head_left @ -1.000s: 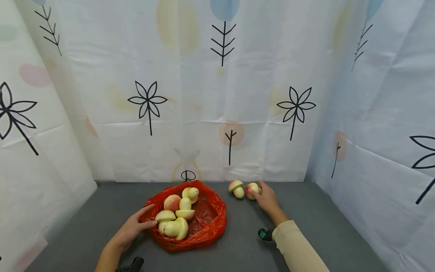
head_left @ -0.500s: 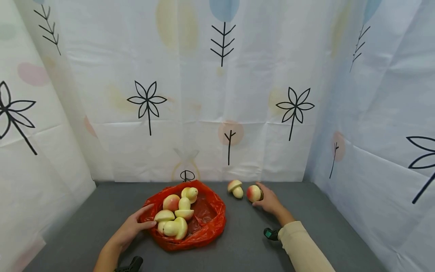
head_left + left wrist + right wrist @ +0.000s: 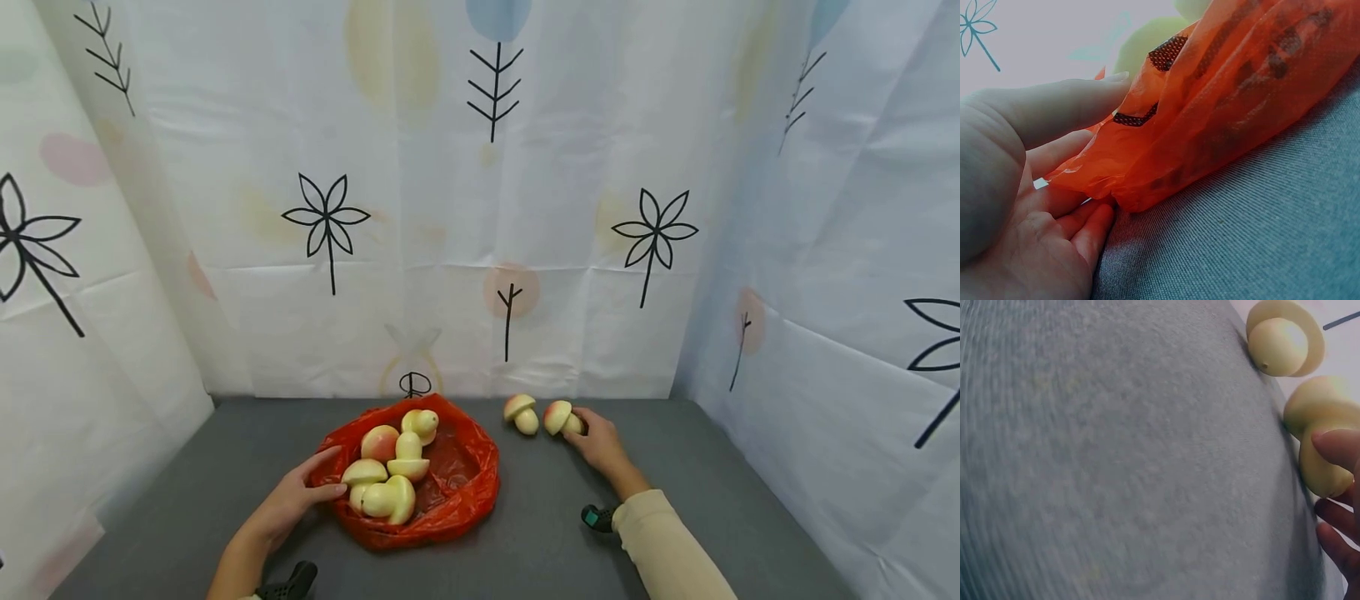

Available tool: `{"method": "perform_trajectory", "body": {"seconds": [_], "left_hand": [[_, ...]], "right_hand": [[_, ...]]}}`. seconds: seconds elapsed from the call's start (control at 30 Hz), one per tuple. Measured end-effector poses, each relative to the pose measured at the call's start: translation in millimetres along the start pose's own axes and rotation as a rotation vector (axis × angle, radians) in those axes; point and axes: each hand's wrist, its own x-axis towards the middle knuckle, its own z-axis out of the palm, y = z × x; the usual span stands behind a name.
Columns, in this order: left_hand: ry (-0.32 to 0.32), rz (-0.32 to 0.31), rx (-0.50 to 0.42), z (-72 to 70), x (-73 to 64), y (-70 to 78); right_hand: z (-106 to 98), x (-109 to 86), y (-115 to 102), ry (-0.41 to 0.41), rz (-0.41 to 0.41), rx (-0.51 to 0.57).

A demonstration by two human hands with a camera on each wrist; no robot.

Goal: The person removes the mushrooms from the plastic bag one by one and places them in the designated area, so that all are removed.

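Observation:
A red plastic bag [image 3: 472, 504] lies wide with its rim rolled down, several cream and reddish toy mushrooms [image 3: 388, 500] inside. My left hand [image 3: 288, 504] holds the bag's left rim, thumb over the edge and fingers outside, as the left wrist view also shows on the bag [image 3: 1179, 150]. At the table's far side, my right hand [image 3: 603, 446] pinches the stem of a toy mushroom [image 3: 557, 417], its cap pointing left. In the right wrist view the thumb lies on this mushroom [image 3: 1315, 406]. Another toy mushroom [image 3: 519, 414] rests just left of it, not touched.
The grey tabletop [image 3: 536, 533] reaches back to a white patterned curtain [image 3: 450, 217], which also closes off both sides. Both wrists wear dark bands, the right one [image 3: 597, 518] visible below the cream sleeve [image 3: 671, 542].
My right hand has shifted slightly right, and the mushroom in it has turned so its stem now points toward the hand. The left hand and the bag stay put.

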Motion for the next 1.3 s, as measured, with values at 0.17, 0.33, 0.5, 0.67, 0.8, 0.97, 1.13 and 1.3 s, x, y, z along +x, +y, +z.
{"method": "perform_trajectory", "body": {"seconds": [0.17, 0.33, 0.5, 0.67, 0.8, 0.97, 1.13, 1.3], "left_hand": [[0.000, 0.004, 0.012, 1.8, -0.3, 4.7], [-0.005, 0.011, 0.008, 2.9, 0.8, 6.4], [-0.014, 0.035, -0.009, 1.2, 1.2, 5.8], [-0.016, 0.037, -0.014, 1.1, -0.1, 5.2], [-0.010, 0.014, -0.017, 2.0, -1.4, 4.9], [-0.005, 0.013, -0.010, 1.0, 0.0, 4.3], [0.001, 0.014, -0.016, -0.2, -0.8, 3.2], [0.006, 0.005, -0.015, 0.3, -3.0, 2.9]], "right_hand": [[3, 2.2, -1, 0.035, 0.044, -0.062], [4, 4.6, -4, 0.058, 0.096, -0.086], [6, 4.8, -6, 0.074, 0.122, -0.143], [8, 3.9, -9, 0.073, 0.167, -0.187], [10, 3.1, -12, 0.079, 0.182, -0.186], [13, 3.6, -13, 0.067, 0.198, -0.180], [15, 5.3, -13, 0.037, 0.201, -0.182], [15, 2.8, -14, 0.012, 0.205, -0.173]]}}
